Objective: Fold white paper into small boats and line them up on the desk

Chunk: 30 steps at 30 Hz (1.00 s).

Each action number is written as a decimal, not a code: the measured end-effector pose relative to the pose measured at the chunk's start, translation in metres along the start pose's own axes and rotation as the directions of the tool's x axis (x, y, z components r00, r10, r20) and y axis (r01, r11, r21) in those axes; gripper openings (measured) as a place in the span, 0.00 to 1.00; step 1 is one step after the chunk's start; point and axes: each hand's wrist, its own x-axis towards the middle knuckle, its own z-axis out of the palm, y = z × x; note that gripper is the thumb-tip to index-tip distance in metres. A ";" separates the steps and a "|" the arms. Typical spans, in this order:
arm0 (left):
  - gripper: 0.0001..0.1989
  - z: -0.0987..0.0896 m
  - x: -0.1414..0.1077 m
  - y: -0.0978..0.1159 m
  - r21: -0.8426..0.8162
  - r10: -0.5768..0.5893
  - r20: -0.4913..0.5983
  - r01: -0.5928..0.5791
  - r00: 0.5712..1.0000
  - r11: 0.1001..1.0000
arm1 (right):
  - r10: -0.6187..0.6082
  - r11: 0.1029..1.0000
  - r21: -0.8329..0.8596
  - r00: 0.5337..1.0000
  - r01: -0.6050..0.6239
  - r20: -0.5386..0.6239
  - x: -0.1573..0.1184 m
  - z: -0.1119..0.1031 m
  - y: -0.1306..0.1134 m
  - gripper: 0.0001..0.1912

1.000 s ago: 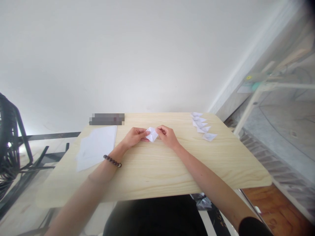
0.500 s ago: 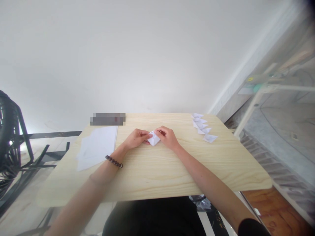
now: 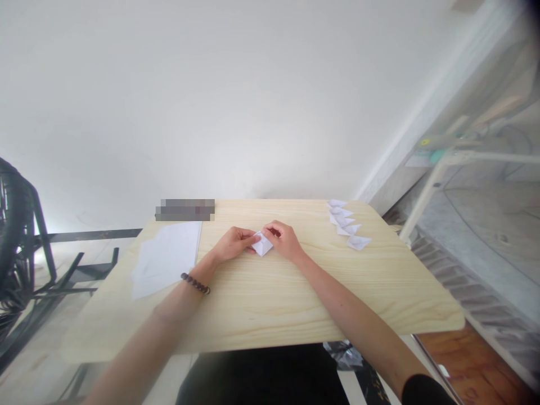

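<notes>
Paper [image 3: 263, 248], folded small, is pinched by left hand [image 3: 232, 244] and right hand [image 3: 284, 241], close together, presumably so its creases hold, with white sheets [image 3: 166, 256] lying left of both.

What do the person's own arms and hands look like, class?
The left hand and right hand are gloveless. A bracelet of dark, round beads circles the left arm at the wrist. The right arm has a black fabric sleeve, seen at the lower edge; no sleeve shows on the left.
</notes>
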 end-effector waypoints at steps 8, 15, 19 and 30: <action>0.17 -0.003 0.003 -0.003 -0.015 -0.004 0.004 0.005 1.000 1.000 | 0.084 0.996 0.024 0.996 -0.084 -0.001 -0.001 0.001 0.005 0.14; 0.20 -0.006 0.004 -0.008 -0.030 -0.018 -0.067 0.016 0.998 0.999 | 0.104 0.994 0.019 0.995 -0.104 0.001 -0.003 -0.003 0.005 0.13; 0.21 -0.004 0.004 -0.008 -0.033 0.004 -0.093 -0.007 0.996 0.999 | 0.115 0.993 0.026 0.993 -0.115 0.007 -0.005 -0.007 0.010 0.11; 0.24 -0.004 0.004 -0.004 0.054 -0.017 -0.117 0.023 0.993 0.998 | 0.197 0.966 0.183 0.977 -0.180 -0.077 -0.003 -0.001 0.017 0.12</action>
